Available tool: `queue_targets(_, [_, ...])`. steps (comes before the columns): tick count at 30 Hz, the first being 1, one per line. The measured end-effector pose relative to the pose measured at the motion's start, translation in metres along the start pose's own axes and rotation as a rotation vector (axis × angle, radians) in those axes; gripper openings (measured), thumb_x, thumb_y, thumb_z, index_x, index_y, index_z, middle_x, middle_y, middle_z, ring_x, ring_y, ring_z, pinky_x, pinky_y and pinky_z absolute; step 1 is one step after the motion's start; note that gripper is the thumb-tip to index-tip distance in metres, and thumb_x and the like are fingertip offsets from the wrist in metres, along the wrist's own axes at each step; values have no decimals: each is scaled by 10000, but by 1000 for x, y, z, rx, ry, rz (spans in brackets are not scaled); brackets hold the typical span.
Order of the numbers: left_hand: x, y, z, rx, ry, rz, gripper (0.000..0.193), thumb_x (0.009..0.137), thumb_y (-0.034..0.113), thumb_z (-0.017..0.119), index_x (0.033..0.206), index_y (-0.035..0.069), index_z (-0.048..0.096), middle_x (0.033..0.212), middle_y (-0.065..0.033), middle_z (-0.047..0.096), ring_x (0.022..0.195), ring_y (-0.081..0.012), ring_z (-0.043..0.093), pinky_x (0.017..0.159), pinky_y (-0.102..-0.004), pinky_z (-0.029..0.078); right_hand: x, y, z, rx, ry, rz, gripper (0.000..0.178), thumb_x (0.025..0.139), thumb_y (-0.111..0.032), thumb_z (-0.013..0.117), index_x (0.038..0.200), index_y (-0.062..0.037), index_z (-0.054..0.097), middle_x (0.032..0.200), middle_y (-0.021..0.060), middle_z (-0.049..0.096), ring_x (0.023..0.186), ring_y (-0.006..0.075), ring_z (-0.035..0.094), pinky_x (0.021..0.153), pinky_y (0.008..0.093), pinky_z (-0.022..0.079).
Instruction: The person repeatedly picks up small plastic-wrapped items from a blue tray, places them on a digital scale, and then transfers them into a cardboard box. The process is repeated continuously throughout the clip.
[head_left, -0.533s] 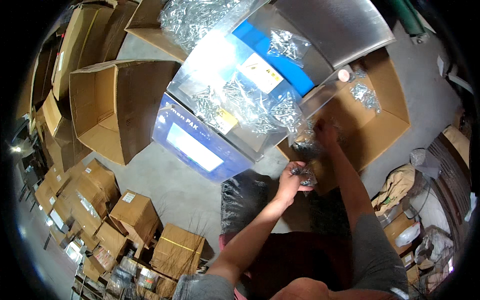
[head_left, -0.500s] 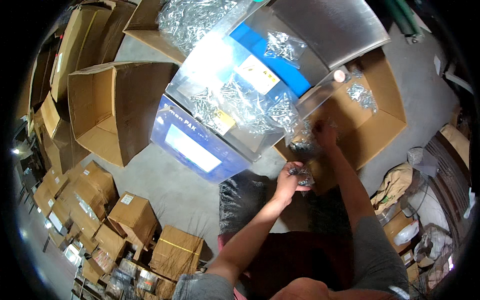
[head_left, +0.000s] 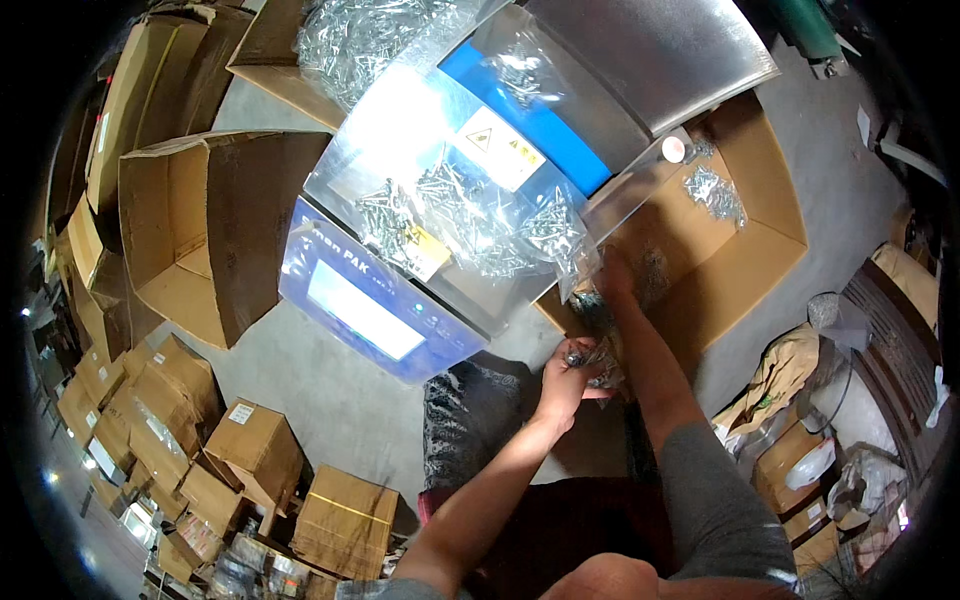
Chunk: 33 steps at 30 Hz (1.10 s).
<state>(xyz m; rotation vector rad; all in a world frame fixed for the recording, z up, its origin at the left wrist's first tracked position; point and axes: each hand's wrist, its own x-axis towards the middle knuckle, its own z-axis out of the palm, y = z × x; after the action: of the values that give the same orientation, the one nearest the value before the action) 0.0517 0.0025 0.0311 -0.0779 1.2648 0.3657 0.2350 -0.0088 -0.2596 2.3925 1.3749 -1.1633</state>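
Note:
My left hand (head_left: 564,382) is closed around a small clear bag of screws (head_left: 598,362), just below the near edge of the packing machine (head_left: 400,318). My right hand (head_left: 617,280) reaches over the open cardboard box (head_left: 745,268) beside the machine's right corner. Its fingers are dark and partly hidden, so their grip does not show. Close by, bagged screws (head_left: 592,308) lie at the box's near left side. Several clear bags of screws (head_left: 490,235) rest on the machine's transparent cover, one hanging over its right edge. Another bag of screws (head_left: 708,192) lies deeper in the box.
A further bag of screws (head_left: 525,75) sits on the blue strip of the machine. Behind it stands a carton heaped with bags (head_left: 365,45). An open carton (head_left: 215,235) is on the left, with stacked cartons (head_left: 255,450) below. A brown paper sack (head_left: 775,380) lies at the right.
My right hand has moved left, toward the machine's corner and the bagged screws there. My left hand keeps its bag. The whole view has shifted slightly.

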Motion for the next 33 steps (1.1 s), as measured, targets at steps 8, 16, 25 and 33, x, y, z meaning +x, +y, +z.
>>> queue_targets(8, [8, -20, -38, -44, -3, 109, 269, 932, 80, 522, 1190, 8, 501, 1081, -163, 573, 958, -293, 634, 718, -425, 628, -110, -38, -118, 331, 127, -389, 307, 745, -72, 695, 1035, -30, 603, 887, 92, 636, 764, 232, 630, 633, 353, 511])
queue_targets(16, [-36, -23, -46, -82, -26, 105, 259, 857, -9, 580, 1111, 37, 611, 1020, -108, 649, 851, -239, 670, 692, -395, 625, -215, -161, -268, 1176, -45, -86, 239, 840, -29, 664, 1067, -18, 589, 897, 27, 635, 723, 100, 602, 598, 238, 490])
queue_targets(25, [-102, 13, -43, -312, 47, 92, 253, 872, 47, 644, 1118, 101, 629, 1021, -35, 652, 917, -173, 635, 700, -378, 595, -249, -277, -269, 1201, -320, -250, 445, 877, -32, 649, 1297, 10, 511, 976, 35, 633, 808, 74, 580, 717, 216, 478])
queue_targets(33, [-133, 49, -57, -168, -78, 287, 272, 909, 117, 628, 1179, 97, 598, 1076, -55, 648, 921, -178, 642, 748, -376, 579, -277, -208, -250, 461, -314, -407, 540, 880, -221, 668, 1352, -37, 483, 1188, 157, 626, 1005, 235, 632, 882, 355, 487])
